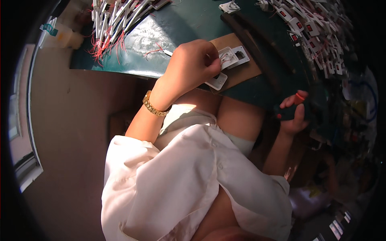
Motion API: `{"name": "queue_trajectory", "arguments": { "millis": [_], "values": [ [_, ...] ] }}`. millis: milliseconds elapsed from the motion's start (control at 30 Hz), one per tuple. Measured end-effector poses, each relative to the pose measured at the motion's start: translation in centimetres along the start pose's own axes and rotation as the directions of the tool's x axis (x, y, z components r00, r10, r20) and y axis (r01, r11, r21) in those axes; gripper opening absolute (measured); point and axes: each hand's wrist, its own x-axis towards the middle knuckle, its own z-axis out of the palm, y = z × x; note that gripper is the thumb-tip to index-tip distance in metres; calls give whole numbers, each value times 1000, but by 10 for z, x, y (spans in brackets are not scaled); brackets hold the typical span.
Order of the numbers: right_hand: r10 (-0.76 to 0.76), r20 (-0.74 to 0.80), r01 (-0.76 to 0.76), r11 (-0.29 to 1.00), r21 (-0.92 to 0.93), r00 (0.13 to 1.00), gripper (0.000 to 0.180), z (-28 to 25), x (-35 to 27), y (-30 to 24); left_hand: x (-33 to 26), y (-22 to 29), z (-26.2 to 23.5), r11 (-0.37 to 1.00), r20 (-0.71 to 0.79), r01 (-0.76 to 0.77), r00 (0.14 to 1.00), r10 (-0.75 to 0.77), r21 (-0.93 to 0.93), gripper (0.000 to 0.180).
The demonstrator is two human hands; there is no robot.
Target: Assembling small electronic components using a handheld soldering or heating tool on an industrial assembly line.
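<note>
My left hand (197,60), with a gold watch or bracelet on its wrist, is closed with thumb and fingers bent at the near edge of a small open white plastic casing (228,57). Thin wires show inside the casing. A second white casing part (217,82) lies just below those fingers. From behind the hand a white cable end (167,52) with bare red wires sticks out to the left. Off to the right, my right hand (293,114) is wrapped round a dark tool (286,113) with a red spot; its kind is unclear. An orange-red band circles one finger.
Beneath the casing is a brown cardboard sheet (245,74) on the green table (181,24). Dark bars (257,44) lie across it. White cables with red wires (110,24) are bundled at far left. Many white casings (311,32) are heaped at far right.
</note>
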Motion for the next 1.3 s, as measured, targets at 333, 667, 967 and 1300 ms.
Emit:
{"name": "queue_trajectory", "arguments": {
  "millis": [333,667,967,1300],
  "values": [
    [70,-120,-53,988,142,990,42,-7,1,4,0,3,5,998,-11,5,1000,-4,65,9],
    [81,-96,-74,995,73,992,46,-3,2,3,8,17,23,994,-45,-80,996,83,71,8],
    [74,-76,-68,995,69,994,47,-2,1,4,9,19,23,999,-46,-20,999,22,34,8],
    [80,-82,-75,995,66,993,47,-3,1,4,13,17,17,1000,25,-19,999,19,1,9]
  ]
}}
